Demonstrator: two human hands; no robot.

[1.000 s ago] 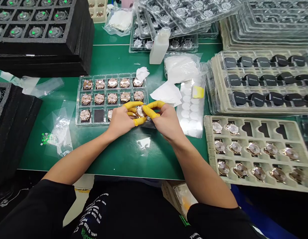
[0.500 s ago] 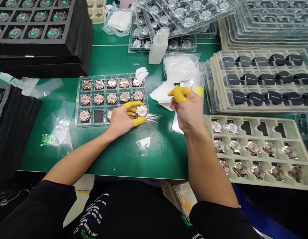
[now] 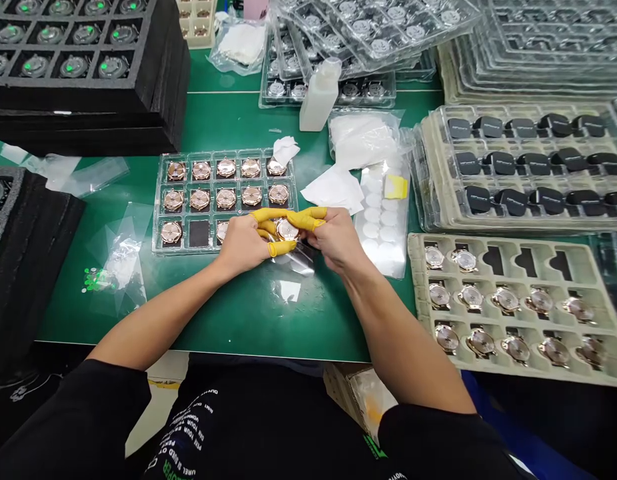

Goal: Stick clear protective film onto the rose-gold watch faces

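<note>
A green counter [image 3: 268, 327] carries everything here, with a stack of black foam trays [image 3: 113, 100] at its far left. Near the right edge lies a beige watch tray [image 3: 419, 280], three top-row compartments showing only dark pads. In the middle, a clear plastic tray [image 3: 213, 251] holds rose-gold watch heads; a white tissue [image 3: 285, 150] rests on its far right corner. A sheet of round stickers [image 3: 373, 257] lies to its right. The left hand [image 3: 248, 243], fingers in yellow finger cots, pinches a watch head [image 3: 287, 229] just off that tray's near right corner. The right hand [image 3: 336, 240] has its fingers bunched together at the watch head's right edge; whether they grip it, I cannot tell. Small green dots [image 3: 93, 280] lie at left.
</note>
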